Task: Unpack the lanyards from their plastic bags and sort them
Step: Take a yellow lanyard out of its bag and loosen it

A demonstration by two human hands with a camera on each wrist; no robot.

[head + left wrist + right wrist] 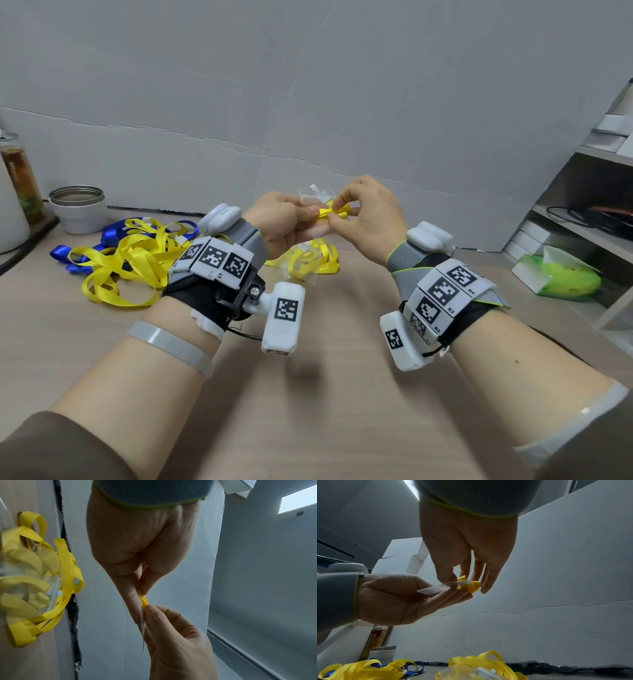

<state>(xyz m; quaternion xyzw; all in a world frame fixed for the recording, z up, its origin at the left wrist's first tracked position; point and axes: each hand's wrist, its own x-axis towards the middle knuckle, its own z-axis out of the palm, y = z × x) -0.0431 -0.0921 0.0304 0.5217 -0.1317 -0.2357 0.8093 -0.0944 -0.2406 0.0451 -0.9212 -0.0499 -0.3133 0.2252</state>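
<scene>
Both hands are raised above the wooden table [308,394]. My left hand [310,216] pinches a small clear plastic bag [313,198], seen edge-on in the right wrist view as the bag [436,588]. My right hand [339,212] pinches the folded yellow lanyard [327,214] sticking out of the bag's mouth; it shows as a yellow lanyard fold [474,586] and a sliver of lanyard [144,601]. A loose pile of yellow and blue lanyards [126,260] lies at the left. More bagged yellow lanyards [311,263] lie under the hands.
A white cup with a metal rim [78,209] and a bottle [22,178] stand at the far left. A shelf unit [582,219] and a green tissue pack [561,277] sit at the right. A grey board wall [308,102] closes the back.
</scene>
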